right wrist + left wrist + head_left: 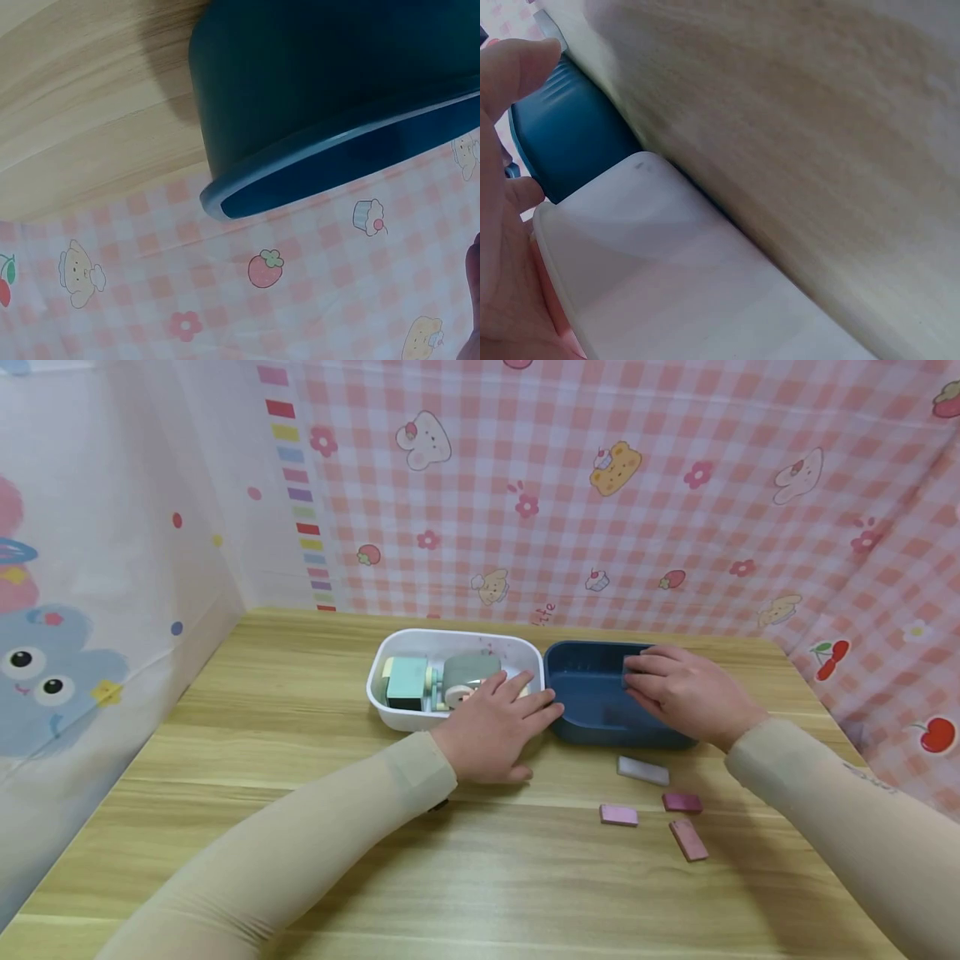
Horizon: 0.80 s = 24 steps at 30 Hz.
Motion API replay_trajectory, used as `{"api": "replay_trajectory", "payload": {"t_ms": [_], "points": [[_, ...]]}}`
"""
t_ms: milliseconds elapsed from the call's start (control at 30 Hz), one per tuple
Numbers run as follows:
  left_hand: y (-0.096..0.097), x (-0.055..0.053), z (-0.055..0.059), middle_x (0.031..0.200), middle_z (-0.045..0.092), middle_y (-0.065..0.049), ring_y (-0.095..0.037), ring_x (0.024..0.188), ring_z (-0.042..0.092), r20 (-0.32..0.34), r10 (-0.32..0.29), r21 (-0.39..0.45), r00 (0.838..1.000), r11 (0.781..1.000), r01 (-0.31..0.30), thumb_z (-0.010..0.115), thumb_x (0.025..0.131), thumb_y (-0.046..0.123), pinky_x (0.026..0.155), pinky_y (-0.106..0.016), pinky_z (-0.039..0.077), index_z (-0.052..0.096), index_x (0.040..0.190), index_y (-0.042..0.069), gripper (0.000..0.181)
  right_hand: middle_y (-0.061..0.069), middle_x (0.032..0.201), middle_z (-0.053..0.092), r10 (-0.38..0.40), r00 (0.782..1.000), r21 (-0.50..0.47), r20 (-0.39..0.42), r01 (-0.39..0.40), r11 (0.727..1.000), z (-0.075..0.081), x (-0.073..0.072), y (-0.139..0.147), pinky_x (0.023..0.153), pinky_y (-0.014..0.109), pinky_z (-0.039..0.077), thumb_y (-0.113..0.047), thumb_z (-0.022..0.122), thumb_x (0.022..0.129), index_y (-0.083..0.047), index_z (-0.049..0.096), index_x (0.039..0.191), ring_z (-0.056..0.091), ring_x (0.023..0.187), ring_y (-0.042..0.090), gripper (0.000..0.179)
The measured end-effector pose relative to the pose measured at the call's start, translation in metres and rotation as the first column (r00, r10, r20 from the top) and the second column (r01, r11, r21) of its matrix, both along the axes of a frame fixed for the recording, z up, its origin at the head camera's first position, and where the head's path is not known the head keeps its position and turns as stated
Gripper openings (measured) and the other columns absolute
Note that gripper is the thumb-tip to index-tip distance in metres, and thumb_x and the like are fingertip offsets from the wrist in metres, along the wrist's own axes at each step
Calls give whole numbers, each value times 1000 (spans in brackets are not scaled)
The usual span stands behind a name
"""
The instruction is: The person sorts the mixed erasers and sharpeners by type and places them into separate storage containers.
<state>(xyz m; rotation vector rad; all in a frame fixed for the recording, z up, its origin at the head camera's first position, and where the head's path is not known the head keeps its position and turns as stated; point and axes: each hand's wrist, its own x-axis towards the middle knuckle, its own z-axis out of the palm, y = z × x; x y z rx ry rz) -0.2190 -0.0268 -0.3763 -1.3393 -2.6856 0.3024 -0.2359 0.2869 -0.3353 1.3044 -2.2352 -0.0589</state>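
My right hand (686,689) is over the right part of a dark blue box (592,733), pinching a small blue-grey block (628,670) between fingertips and thumb. In the right wrist view the outside and rim of this blue box (300,142) fill the top. My left hand (495,727) lies with fingers spread over the right front of a white box (411,721), its fingertips reaching the rim beside the blue box. Inside the white box are a mint-green boxy thing (408,677) and a rounded grey one (468,668), partly behind the left hand.
In front of the blue box lie several small flat blocks on the wooden table (465,877): a grey one (642,770), a light pink one (618,815), a magenta one (682,802) and a rose one (687,840). A pink checked cloth (555,460) hangs behind.
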Motion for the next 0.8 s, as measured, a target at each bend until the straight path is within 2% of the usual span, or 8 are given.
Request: {"api": "replay_trajectory", "payload": {"t_ms": [67,167,200,267,333,400,467,800], "points": [[0,0,1,173,32,-2,-35,161,25,2,3,-3,1000,1000,-3,63,92,71,130,-55,24,31,167,24,94,19,111,79,3,1000,5,-2,-3,1000,0,-2,-1,91,50,61,-28,62,107,1,81,106,74,105,34,34],[0,1,1,173,32,-2,-35,161,25,2,4,-6,1000,1000,-4,63,92,71,130,-55,24,31,167,24,94,19,111,79,9,1000,10,-3,-9,1000,-1,-4,-2,91,49,61,-40,34,113,1,81,106,74,105,34,63],[0,1,2,173,32,-2,-35,161,25,1,4,-8,1000,1000,-4,63,92,71,130,-55,24,31,167,24,94,19,112,79,11,1000,11,-5,-11,1000,-1,-5,-3,91,49,61,-39,38,113,1,81,107,74,105,34,59],[0,0,1,173,32,-2,-35,161,25,-4,3,-9,1000,1000,-3,63,92,71,130,-55,25,31,167,24,94,19,111,79,17,1000,14,-8,-17,1000,-1,-6,-5,91,49,61,-30,57,109,1,81,106,74,105,34,39],[-1,0,1,173,32,-2,-35,161,26,-9,0,-10,1000,1000,0,62,92,72,130,-55,26,31,167,25,94,19,111,79,23,1000,19,-10,-23,1000,-1,-8,-7,91,49,61,-18,77,96,1,81,106,74,104,34,22],[-1,0,0,173,33,-2,-35,161,26,-12,-4,-8,1000,1000,3,62,92,72,129,-55,26,31,167,25,94,19,111,79,22,1000,26,-13,-22,999,-1,-9,-9,91,49,61,-10,88,80,1,81,105,74,104,34,29],[-1,-1,0,173,33,-2,-35,160,26,-11,-6,-4,1000,1000,6,63,92,72,129,-55,26,31,167,24,95,19,110,79,20,1000,32,-14,-20,999,-1,-10,-11,91,49,61,-9,90,75,0,81,105,74,104,34,32],[-1,-1,-1,173,33,-2,-35,160,26,-19,-11,-4,1000,1000,11,63,92,72,129,-55,26,32,167,24,94,19,110,79,14,1000,39,-1,-14,999,-1,-17,-18,93,49,61,-10,88,79,0,81,103,74,105,34,27]]}}
